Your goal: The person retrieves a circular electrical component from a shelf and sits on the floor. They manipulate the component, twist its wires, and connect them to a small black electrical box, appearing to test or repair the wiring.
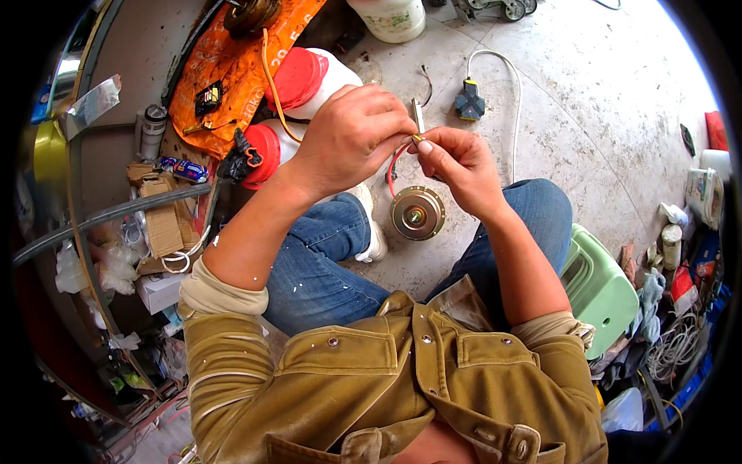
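My left hand (352, 139) and my right hand (466, 168) meet over the floor, fingertips nearly touching. A small yellow piece (417, 138), too small to make out fully, sits pinched at my right fingertips. Red wire (391, 176) rises from a round metal motor (417, 213) to my closed left fingers, which hide its end. The motor lies flat between my legs, its shaft facing up. Just beyond my fingertips shows a thin silver strip (418, 116); whether I touch it I cannot tell.
Ahead lies a blue-black power socket (469, 101) on a white cord. White tubs with red lids (300, 80) and an orange sack (224, 85) stand left. A green stool (601, 290) is by my right knee. Clutter, including coiled cable (674, 348), lines the right side.
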